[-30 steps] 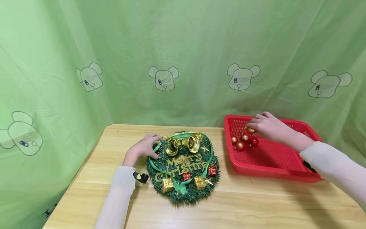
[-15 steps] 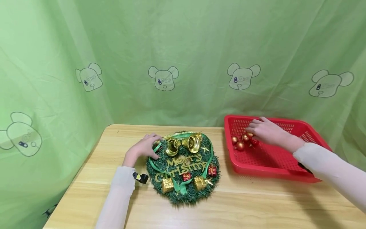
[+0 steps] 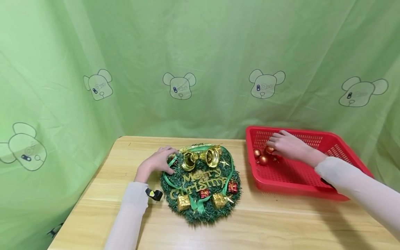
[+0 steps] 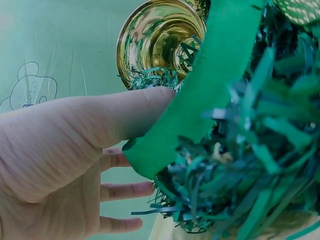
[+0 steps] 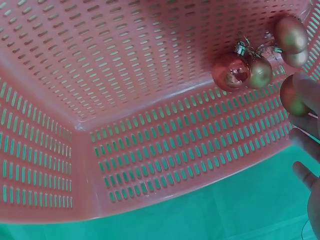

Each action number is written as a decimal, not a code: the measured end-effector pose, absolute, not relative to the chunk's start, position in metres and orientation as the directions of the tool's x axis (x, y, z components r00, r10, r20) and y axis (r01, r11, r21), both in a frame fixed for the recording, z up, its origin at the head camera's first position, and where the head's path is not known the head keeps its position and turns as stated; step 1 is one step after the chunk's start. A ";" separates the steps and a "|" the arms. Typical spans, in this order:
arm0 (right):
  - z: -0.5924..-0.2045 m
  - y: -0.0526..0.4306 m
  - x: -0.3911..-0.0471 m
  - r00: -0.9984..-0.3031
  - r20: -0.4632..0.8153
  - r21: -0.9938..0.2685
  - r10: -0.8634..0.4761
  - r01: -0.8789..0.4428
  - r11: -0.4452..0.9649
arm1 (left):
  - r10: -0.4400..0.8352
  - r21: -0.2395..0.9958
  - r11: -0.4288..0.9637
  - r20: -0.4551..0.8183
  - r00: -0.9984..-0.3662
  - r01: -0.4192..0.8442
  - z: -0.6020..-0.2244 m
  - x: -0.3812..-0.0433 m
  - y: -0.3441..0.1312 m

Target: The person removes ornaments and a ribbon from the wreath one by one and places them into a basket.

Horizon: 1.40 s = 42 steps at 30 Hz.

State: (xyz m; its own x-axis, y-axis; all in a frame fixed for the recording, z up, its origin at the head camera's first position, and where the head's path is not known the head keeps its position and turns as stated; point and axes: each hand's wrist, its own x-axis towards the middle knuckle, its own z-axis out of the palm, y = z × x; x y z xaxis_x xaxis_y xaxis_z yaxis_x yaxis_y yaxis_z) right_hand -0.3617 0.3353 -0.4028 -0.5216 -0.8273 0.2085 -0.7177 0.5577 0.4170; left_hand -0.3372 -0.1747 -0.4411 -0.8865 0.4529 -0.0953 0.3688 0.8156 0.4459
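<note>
A green Christmas wreath [image 3: 200, 215] lies on the table, with gold bells [image 3: 210, 157], a "Merry Christmas" sign and small gift boxes on it. At its upper left rim, my left hand [image 3: 157, 160] grips the tinsel. In the left wrist view the thumb [image 4: 135, 107] touches the green ribbon [image 4: 200, 100], while the other fingers lie behind the rim. My right hand [image 3: 287, 145] is inside the red basket [image 3: 300, 187], holding a gold bauble [image 5: 292, 97] with its fingers. Beside that bauble lie a red bauble [image 5: 231, 72] and several gold ones [image 5: 291, 35].
The slotted basket stands at the table's right, its walls rising around the right hand. The wooden table [image 3: 103, 194] extends left of the wreath and in front of it. A green curtain [image 3: 218, 111] with bear-head prints hangs behind.
My right hand has moved left and down in the basket with the gold bauble, now covering the red one in the head view. The left hand and the wreath have stayed put.
</note>
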 end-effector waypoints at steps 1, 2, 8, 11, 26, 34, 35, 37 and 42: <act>-0.404 0.335 -0.363 -0.526 0.205 0.416 -0.826 -0.716 0.560 | 0.453 0.448 0.814 -0.093 -0.887 0.369 -0.441 -0.337 -0.175; -0.405 0.334 -0.364 -0.531 0.199 0.416 -0.824 -0.715 0.562 | 0.452 0.449 0.814 -0.092 -0.887 0.368 -0.441 -0.337 -0.175; -0.410 0.331 -0.366 -0.550 0.157 0.413 -0.820 -0.718 0.560 | 0.448 0.444 0.819 -0.096 -0.889 0.365 -0.440 -0.337 -0.175; -0.410 0.329 -0.367 -0.546 0.143 0.418 -0.826 -0.723 0.550 | 0.448 0.445 0.819 -0.102 -0.888 0.362 -0.440 -0.338 -0.175; -0.418 0.327 -0.372 -0.581 0.071 0.404 -0.811 -0.727 0.556 | 0.451 0.445 0.817 -0.098 -0.887 0.367 -0.438 -0.337 -0.175; -0.424 0.326 -0.374 -0.526 0.106 0.413 -0.844 -0.749 0.518 | 0.444 0.453 0.817 -0.100 -0.890 0.357 -0.438 -0.337 -0.174; -0.425 0.326 -0.374 -0.518 0.109 0.415 -0.848 -0.752 0.512 | 0.445 0.453 0.817 -0.101 -0.890 0.357 -0.438 -0.336 -0.174; -0.427 0.325 -0.375 -0.513 0.106 0.421 -0.852 -0.753 0.506 | 0.446 0.452 0.817 -0.101 -0.889 0.359 -0.438 -0.336 -0.174; -0.428 0.324 -0.377 -0.521 0.087 0.429 -0.849 -0.750 0.504 | 0.450 0.451 0.815 -0.098 -0.888 0.364 -0.438 -0.337 -0.174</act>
